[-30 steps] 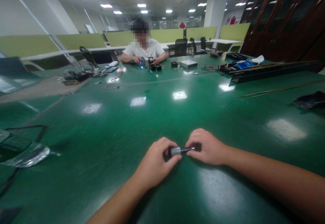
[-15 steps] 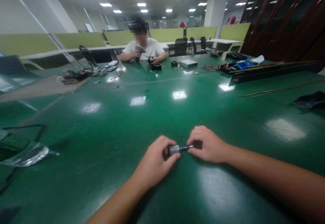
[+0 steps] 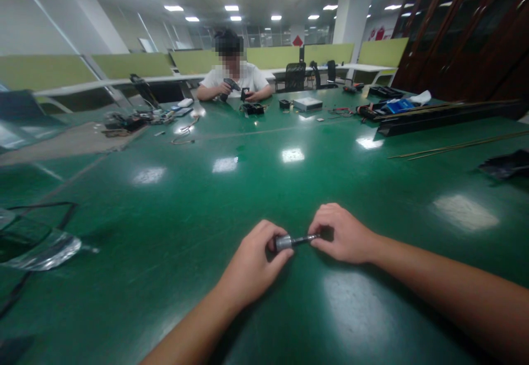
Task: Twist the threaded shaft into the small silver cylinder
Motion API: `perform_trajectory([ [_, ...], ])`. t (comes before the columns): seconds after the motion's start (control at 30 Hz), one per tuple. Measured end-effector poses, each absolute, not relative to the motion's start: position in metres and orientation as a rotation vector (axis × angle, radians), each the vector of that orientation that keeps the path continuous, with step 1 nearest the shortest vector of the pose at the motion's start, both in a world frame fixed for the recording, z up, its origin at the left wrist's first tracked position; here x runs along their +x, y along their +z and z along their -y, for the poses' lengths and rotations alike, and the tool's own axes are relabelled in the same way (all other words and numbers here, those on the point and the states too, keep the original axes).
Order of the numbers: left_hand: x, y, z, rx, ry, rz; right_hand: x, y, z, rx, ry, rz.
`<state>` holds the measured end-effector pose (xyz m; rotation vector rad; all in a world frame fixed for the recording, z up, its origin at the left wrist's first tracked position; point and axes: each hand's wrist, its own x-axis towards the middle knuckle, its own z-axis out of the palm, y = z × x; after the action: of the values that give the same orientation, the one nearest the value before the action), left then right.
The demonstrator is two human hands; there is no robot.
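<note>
My left hand [image 3: 258, 260] is closed around a small silver metal cylinder [image 3: 283, 242], gripped between thumb and fingers. From its right end a thin dark shaft [image 3: 300, 240] with a shiny tip sticks out, lying nearly level just above the green tabletop. At that tip, my right hand [image 3: 341, 235] pinches with thumb and forefinger. I cannot tell whether the tip is a separate piece. Part of the cylinder's rear end is hidden by the left fingers.
Across the green table [image 3: 264, 188] a person [image 3: 235, 81] holds a power drill [image 3: 232, 84] over a black box [image 3: 252, 109]. A clear plastic bag [image 3: 49, 249] lies at left. Thin brass rods [image 3: 454, 146] and a long black channel [image 3: 438, 119] are at right.
My right hand has shifted slightly to the right, and more of the shaft shows between my hands. The left hand keeps its place on the cylinder.
</note>
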<state>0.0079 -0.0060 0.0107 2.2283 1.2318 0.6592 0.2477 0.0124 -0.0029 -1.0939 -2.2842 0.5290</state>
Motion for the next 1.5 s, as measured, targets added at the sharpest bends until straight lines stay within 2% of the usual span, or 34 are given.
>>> perform_trajectory([
  [0.57,0.006,0.012,0.006,2.229,0.646,-1.229,0.263,-0.001,-0.019,-1.119,0.490,2.324],
  [0.97,0.006,0.010,0.008,2.251,0.682,-1.146,0.228,-0.013,-0.013,-0.905,0.529,2.355],
  [1.5,0.009,0.010,0.009,2.281,0.647,-1.146,0.232,-0.014,-0.012,-0.868,0.520,2.346],
])
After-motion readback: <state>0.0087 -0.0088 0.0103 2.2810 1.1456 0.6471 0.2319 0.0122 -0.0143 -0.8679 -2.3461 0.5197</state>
